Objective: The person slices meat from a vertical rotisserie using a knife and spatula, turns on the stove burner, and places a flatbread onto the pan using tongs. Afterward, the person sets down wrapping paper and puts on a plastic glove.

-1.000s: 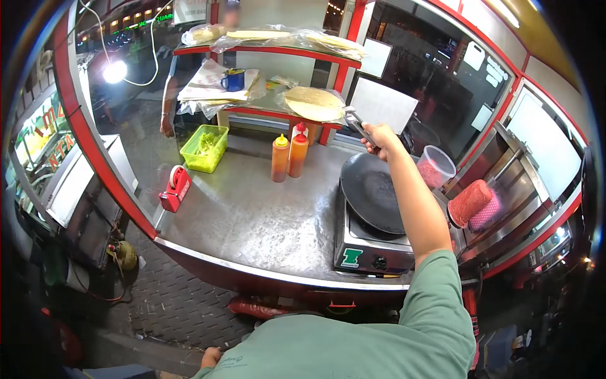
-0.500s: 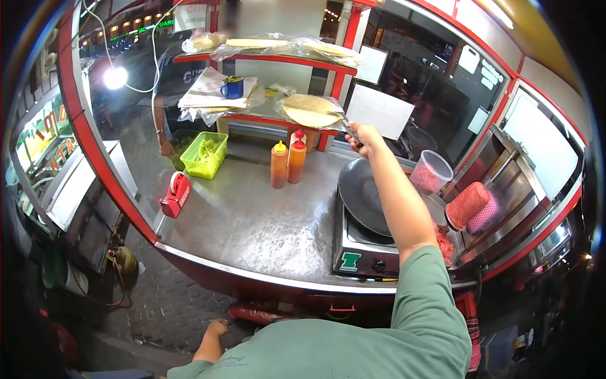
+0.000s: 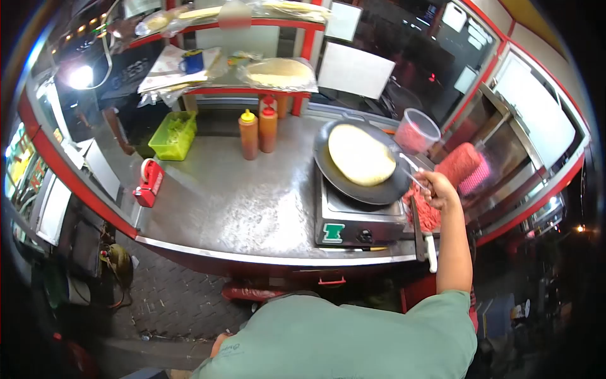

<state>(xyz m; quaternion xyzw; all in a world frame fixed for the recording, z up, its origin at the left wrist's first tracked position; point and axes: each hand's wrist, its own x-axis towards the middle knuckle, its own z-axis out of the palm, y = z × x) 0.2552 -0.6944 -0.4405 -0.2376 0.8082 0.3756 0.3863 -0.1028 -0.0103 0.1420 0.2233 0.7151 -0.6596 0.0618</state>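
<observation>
My right hand (image 3: 435, 189) is closed around a pair of metal tongs (image 3: 413, 165), whose tips are at the right edge of a dark frying pan (image 3: 325, 167). A round, pale tortilla (image 3: 362, 155) lies in the pan, apart from the tongs as far as I can see. Under the pan stands a steel gas stove (image 3: 328, 215). Only a small part of my left hand (image 3: 219, 344) shows low beside my shirt; its fingers are hidden. Below my right hand, a long knife with a white handle (image 3: 431, 252) lies by shredded reddish meat (image 3: 428, 215).
Two sauce bottles (image 3: 249, 136) stand left of the stove. Farther left are a green tub of shredded greens (image 3: 173, 136) and a red tape dispenser (image 3: 148, 183). Bagged tortillas (image 3: 278, 72) lie on the shelf. A clear bucket (image 3: 416, 131) and a meat cone (image 3: 459, 165) stand on the right.
My right hand has moved from the shelf down to the pan's right side. A tortilla now lies in the pan, which held none before. The view has shifted, and my left hand is mostly hidden.
</observation>
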